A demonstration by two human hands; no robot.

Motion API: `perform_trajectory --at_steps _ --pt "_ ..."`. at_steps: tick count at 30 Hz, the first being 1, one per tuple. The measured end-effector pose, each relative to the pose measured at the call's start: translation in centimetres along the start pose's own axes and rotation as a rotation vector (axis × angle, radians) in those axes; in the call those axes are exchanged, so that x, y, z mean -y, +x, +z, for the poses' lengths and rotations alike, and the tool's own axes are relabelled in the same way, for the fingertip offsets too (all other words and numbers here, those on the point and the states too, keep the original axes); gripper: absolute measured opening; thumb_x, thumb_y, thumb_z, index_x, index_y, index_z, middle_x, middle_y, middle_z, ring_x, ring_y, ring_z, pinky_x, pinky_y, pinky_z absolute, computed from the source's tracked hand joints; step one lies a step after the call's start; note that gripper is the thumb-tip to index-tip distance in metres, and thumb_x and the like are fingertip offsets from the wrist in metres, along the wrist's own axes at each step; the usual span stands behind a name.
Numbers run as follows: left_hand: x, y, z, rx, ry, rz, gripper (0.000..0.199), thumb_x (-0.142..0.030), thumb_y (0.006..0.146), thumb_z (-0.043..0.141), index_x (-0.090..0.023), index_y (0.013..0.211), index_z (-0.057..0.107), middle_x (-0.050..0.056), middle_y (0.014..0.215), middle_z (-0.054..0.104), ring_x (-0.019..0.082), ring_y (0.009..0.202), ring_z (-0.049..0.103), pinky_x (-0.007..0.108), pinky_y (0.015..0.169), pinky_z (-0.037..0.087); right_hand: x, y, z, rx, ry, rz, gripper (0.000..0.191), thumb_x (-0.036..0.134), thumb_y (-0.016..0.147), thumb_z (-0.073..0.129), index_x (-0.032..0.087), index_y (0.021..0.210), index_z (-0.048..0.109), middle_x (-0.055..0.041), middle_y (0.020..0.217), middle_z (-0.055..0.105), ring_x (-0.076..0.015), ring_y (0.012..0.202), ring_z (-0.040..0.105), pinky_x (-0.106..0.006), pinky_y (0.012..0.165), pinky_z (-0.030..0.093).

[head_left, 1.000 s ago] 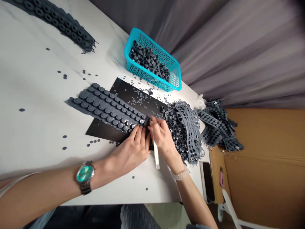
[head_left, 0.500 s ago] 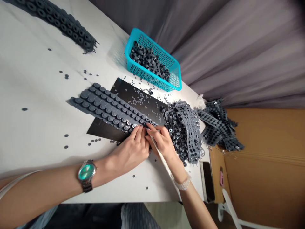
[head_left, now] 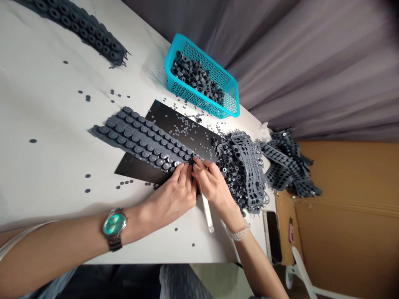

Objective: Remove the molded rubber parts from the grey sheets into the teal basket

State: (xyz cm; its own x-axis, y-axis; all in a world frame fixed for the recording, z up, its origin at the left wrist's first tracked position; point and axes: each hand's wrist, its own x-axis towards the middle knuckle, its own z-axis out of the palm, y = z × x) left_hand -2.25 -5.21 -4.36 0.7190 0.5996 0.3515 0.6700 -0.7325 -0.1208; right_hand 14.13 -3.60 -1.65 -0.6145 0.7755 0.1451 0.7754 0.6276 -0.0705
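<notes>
A dark grey rubber sheet (head_left: 137, 135) with rows of round caps lies slantwise over a black mat (head_left: 162, 114). My left hand (head_left: 177, 191), below a green-faced watch, presses its closed fingers on the sheet's right end. Close beside it, my right hand (head_left: 212, 182) pinches a thin white tool (head_left: 206, 211), whose handle sticks out below the palm. The tool's tip is hidden by the fingers at the sheet's edge. Right of the hands lies a pile of small dark rings (head_left: 229, 170), partly under a perforated grey sheet (head_left: 249, 174).
A turquoise basket (head_left: 202, 101) of dark rings stands at the back. Another capped strip (head_left: 90, 31) lies at the upper left. Small discs are scattered on the white table (head_left: 56, 166). At the right are tangled sheets (head_left: 288, 166), a phone (head_left: 272, 236) and a cardboard box (head_left: 349, 187).
The white tool has swung to a steeper angle, and its lower end now shows above the table. My right hand has turned slightly. My left hand keeps its place on the sheet.
</notes>
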Motion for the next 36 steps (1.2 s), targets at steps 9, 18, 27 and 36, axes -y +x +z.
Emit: perform_trajectory --at_steps 9,18,27,36 --pt "-0.2 0.1 0.1 -0.001 -0.032 -0.019 0.047 -0.025 0.090 0.052 0.007 0.123 0.059 0.031 0.118 0.066 0.036 0.115 0.063 0.049 0.105 0.042 0.7 -0.6 1.0 -0.163 0.055 0.121 0.033 0.012 0.097 0.042 0.014 0.129 0.052 -0.0187 0.130 0.061 -0.0264 0.112 0.056 -0.043 0.087 0.057" --pt "-0.3 0.0 0.5 -0.052 -0.050 -0.046 0.040 -0.030 0.089 0.056 0.003 0.109 0.068 0.029 0.117 0.067 0.037 0.115 0.063 0.049 0.106 0.040 0.2 -1.3 0.0 -0.151 0.054 0.060 0.024 0.014 0.095 0.052 0.020 0.118 0.057 -0.0122 0.127 0.066 -0.0237 0.102 0.058 -0.040 0.083 0.055" --pt "-0.4 -0.1 0.6 -0.042 -0.025 -0.033 0.045 -0.034 0.090 0.054 0.004 0.112 0.066 0.029 0.115 0.068 0.036 0.115 0.063 0.050 0.108 0.037 -0.1 -0.8 -0.4 -0.052 0.046 0.032 0.025 0.015 0.096 0.050 0.018 0.121 0.056 -0.0119 0.131 0.063 -0.0241 0.107 0.057 -0.040 0.084 0.053" --pt "-0.4 -0.1 0.5 -0.031 -0.012 -0.033 0.046 -0.034 0.090 0.054 0.004 0.113 0.066 0.029 0.116 0.068 0.036 0.116 0.063 0.049 0.109 0.038 -0.9 -0.8 -0.3 -0.059 0.026 -0.059 0.025 0.014 0.095 0.051 0.014 0.120 0.055 -0.0146 0.131 0.063 -0.0248 0.106 0.055 -0.040 0.083 0.054"
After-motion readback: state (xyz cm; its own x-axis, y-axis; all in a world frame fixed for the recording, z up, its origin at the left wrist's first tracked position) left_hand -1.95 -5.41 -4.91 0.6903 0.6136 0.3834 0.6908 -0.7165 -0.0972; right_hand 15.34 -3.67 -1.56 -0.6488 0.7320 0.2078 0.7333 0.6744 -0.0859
